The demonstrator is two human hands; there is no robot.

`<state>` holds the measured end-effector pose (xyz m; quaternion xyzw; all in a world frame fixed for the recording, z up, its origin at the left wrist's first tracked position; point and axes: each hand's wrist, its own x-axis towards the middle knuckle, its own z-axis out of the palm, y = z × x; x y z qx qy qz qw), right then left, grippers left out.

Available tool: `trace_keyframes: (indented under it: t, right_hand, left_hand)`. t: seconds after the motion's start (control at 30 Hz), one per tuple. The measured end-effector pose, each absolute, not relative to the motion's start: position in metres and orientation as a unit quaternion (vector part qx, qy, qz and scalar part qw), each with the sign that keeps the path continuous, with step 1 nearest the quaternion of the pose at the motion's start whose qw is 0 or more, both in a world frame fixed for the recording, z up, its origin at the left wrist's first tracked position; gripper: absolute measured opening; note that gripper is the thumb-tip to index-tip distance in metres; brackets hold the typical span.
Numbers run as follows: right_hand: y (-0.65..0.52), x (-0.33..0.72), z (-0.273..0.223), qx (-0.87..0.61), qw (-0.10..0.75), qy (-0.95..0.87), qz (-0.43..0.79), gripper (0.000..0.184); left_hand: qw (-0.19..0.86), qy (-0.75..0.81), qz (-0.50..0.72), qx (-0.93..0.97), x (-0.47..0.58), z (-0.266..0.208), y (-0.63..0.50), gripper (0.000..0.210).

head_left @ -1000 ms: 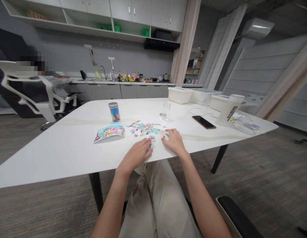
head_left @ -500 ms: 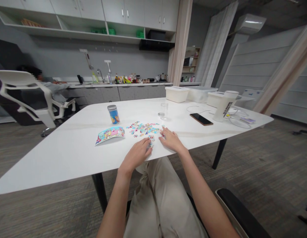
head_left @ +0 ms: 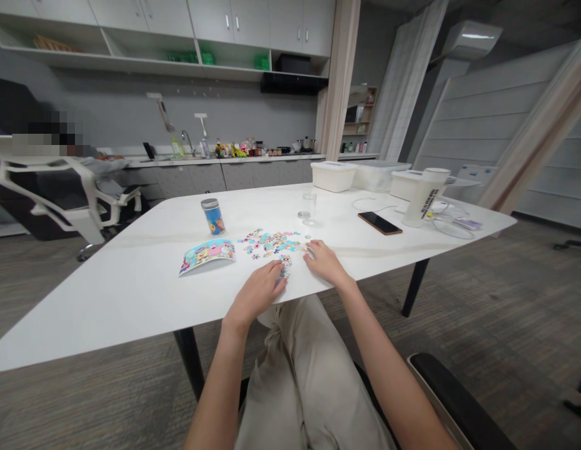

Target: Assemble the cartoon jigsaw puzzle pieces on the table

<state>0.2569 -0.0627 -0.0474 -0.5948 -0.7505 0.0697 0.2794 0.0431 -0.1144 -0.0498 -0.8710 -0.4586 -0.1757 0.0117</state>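
Observation:
Small colourful jigsaw puzzle pieces (head_left: 274,241) lie in a loose heap on the white table (head_left: 131,281). My left hand (head_left: 260,287) rests by the table's near edge, its fingers stretched out beside a small cluster of pieces (head_left: 285,265). Across from it, my right hand (head_left: 324,261) lies low with its thumb and fingers apart, fingertips at the heap's right side. Whether a piece sits under those fingertips is hidden. To the left lies a curved picture sheet (head_left: 207,253) with cartoon figures. Behind it stands a blue printed jar (head_left: 213,219) with a grey lid.
A clear jar (head_left: 310,206) stands behind the heap, beside a round lid (head_left: 303,215). Farther right are a phone (head_left: 380,222), a white tumbler (head_left: 424,199), cables and white storage boxes (head_left: 333,177). A person sits in a white chair (head_left: 60,181) at the far left.
My right hand has shifted very slightly, its fingers drawn a little back from the upper right pieces. My left hand stays in place. The view has tilted slightly.

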Motion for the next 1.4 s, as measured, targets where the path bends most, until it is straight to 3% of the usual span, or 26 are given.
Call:
trace_keyframes:
  t: [0.13,0.77,1.1,1.4]
  right_hand:
    - [-0.0645,0.2540,-0.0468,-0.604,0.245,-0.756,0.055,0.033]
    - [-0.0589,0.2584,-0.0511,-0.585,0.330,-0.736,0.091,0.008]
    - [-0.0649,0.2574,-0.0471,-0.627,0.332,-0.702,0.059,0.020]
    - [-0.0622,0.2590,-0.0493,-0.575,0.320,-0.750,0.069,0.011]
  left_hand:
    - [0.015,-0.460,-0.180,-0.869,0.0432,-0.0496,-0.1150,0.040]
    - [0.000,-0.462,-0.180,-0.869,0.0447,-0.0470,-0.1155,0.041]
    - [0.003,-0.454,-0.190,-0.871,0.0441,-0.0480,-0.1149,0.039]
    - [0.008,-0.457,-0.183,-0.871,0.0439,-0.0472,-0.1152,0.039]
